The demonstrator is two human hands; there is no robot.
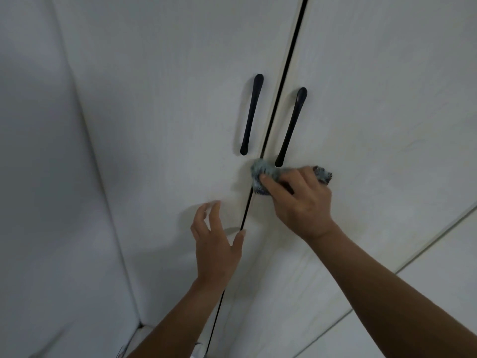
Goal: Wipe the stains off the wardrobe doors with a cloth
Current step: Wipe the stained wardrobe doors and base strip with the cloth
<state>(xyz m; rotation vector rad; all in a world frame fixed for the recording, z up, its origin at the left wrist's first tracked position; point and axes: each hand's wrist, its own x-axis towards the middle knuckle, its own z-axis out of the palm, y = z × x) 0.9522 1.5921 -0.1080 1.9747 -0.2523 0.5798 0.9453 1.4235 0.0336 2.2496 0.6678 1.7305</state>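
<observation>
Left hand (216,244): bare, fingers loosely spread and slack, holding nothing; it sits by the inner edge of the left wardrobe door (167,99), thumb across the dark door gap (284,73). Whether it touches the panel cannot be told.

Right hand (302,202): fingers curled round a cloth (265,174), pressing it to the right wardrobe door (387,99).

Cloth: grey-blue, nubbly, bunched. Its long axis runs crosswise to the gap, the left end over the gap and the right end past the knuckles, just below the right handle (291,127).

Handles: two slim black bars with rounded ends, lying lengthwise along the gap; left handle (251,115).

Doors: flat, matt white, faint grain.

Wall (38,151): plain, at the left door's outer edge.
</observation>
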